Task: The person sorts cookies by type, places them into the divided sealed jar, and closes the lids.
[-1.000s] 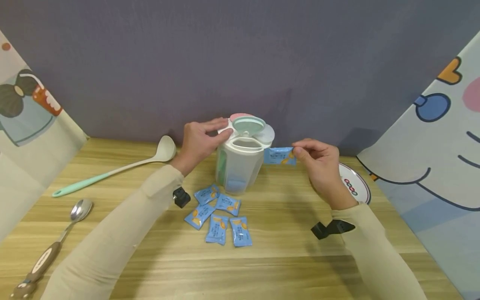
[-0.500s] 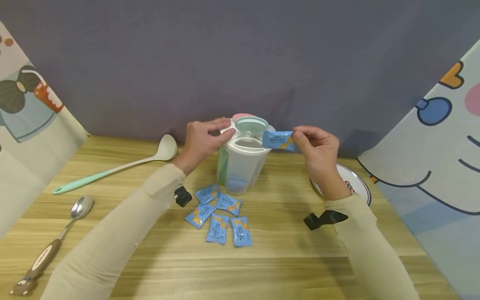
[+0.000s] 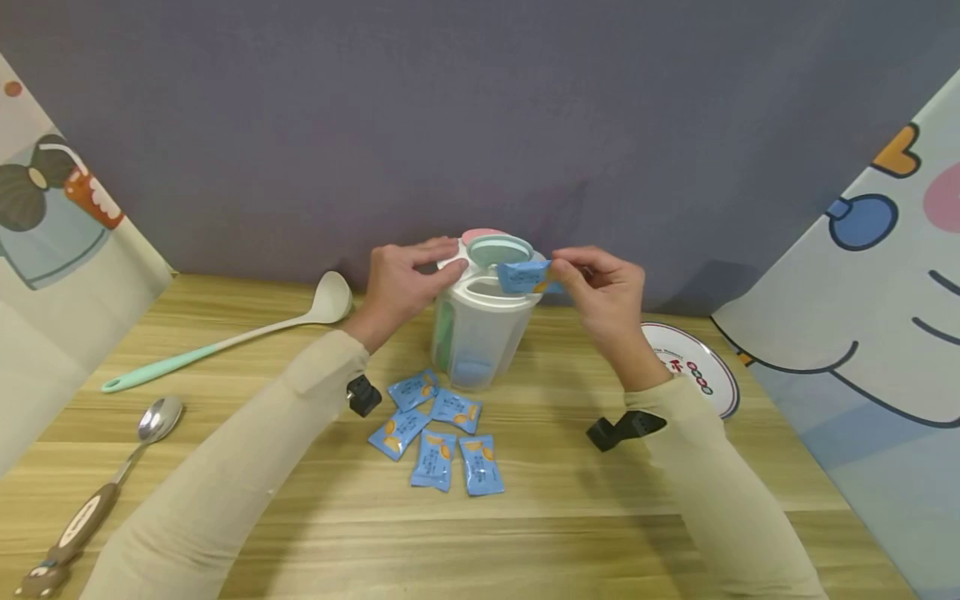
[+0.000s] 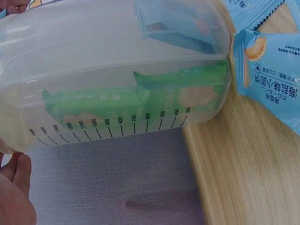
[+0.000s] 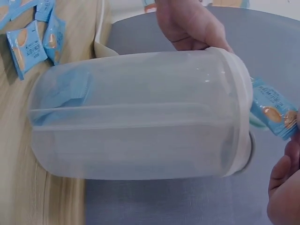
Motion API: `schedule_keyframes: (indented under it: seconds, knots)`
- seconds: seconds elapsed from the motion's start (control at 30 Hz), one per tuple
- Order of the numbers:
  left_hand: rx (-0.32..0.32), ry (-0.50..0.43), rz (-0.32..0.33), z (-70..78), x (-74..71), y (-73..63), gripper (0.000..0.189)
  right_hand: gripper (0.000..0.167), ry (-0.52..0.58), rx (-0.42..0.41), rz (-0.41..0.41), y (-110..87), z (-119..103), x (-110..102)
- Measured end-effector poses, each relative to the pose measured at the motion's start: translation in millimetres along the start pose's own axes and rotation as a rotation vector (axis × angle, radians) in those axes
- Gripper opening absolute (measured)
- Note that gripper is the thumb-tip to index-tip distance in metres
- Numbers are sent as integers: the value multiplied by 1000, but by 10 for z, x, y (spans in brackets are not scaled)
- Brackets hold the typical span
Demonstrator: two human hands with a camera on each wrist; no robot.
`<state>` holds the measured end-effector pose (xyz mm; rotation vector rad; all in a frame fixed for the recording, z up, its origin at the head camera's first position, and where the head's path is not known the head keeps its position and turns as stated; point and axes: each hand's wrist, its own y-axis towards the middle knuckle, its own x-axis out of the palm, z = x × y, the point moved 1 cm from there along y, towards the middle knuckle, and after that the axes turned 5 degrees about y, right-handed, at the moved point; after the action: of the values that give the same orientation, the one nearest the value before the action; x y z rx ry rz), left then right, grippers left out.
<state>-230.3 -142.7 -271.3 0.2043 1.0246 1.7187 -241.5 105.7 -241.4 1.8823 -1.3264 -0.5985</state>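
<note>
A clear food storage container [image 3: 487, 342] with a white lid stands on the table. Its mint flap [image 3: 501, 250] is raised behind the front opening [image 3: 483, 287]. My left hand [image 3: 401, 279] holds the lid at its left edge, thumb in front. My right hand [image 3: 603, 292] pinches one end of a blue biscuit packet [image 3: 520, 276]. The packet's other end overlaps the opening's right part, and in the right wrist view the packet [image 5: 272, 105] is at the lid. Inside, green packets [image 4: 103, 105] fill one compartment; a blue packet [image 5: 65, 91] lies at the bottom of another.
Several blue biscuit packets [image 3: 435, 458] lie in front of the container. A white ladle with a mint handle [image 3: 172, 362] and a metal spoon with a brown handle [image 3: 90, 517] lie at left. Behind the right forearm sits a white plate [image 3: 712, 354]. A grey wall [image 3: 337, 142] rises behind.
My right hand has lifted the biscuit packet and moved it left, from beside the container to over the lid's opening. The left hand has kept its place on the lid.
</note>
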Motion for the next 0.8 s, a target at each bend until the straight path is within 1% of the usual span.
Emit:
schedule_keyframes:
  seconds: [0.1,0.2,0.33,0.43,0.63,0.8]
  knots:
    - [5,3,5,0,0,1,26,11,-40,-11,-47,8,5,41]
    - [12,10,8,1,3,6,26,10,-105,-28,-82,29,1,73]
    - [14,18,10,3,6,9,26,10,-191,-49,-121,62,-22,107]
    - [9,18,7,5,7,9,26,11,-226,-61,-143,81,-32,124]
    - [6,17,5,13,8,8,26,12,-249,-66,-167,103,-29,147]
    - [5,12,4,21,10,3,26,11,-240,-45,-155,110,-22,175]
